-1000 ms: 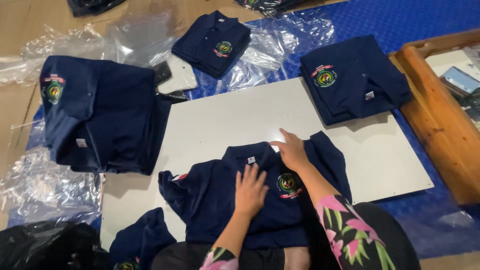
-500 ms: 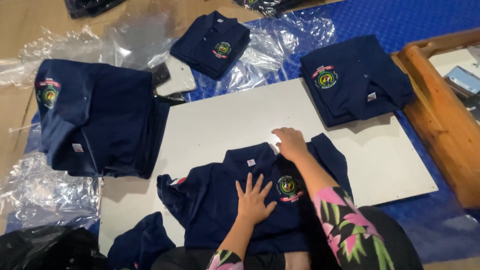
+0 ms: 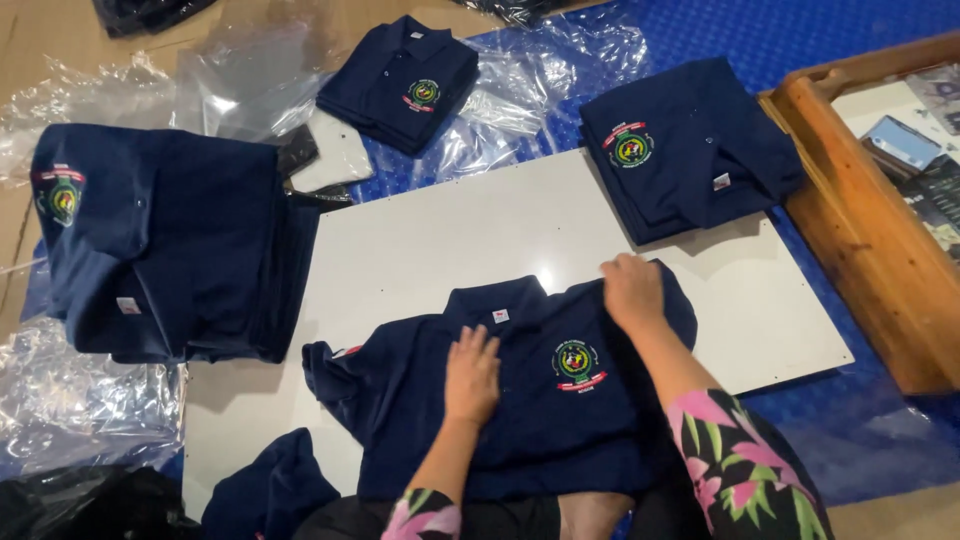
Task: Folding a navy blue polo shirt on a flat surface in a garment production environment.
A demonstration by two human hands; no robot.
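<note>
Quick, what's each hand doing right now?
Left hand: open, flat on the navy polo shirt.
Right hand: closed on the shirt's shoulder edge.

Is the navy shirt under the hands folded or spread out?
Mostly spread: the navy shirt lies face-up on the white board, left sleeve out, right side under the right hand.

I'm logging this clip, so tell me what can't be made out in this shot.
- Head view: shirt lower hem, hidden behind the forearms and bottom edge.
- Right hand fingertips, curled over the shirt's shoulder.
- Crest detail, too small.
- Dark bundle, cut off by the top edge.
- Wooden tray contents, cut off at right.
</note>
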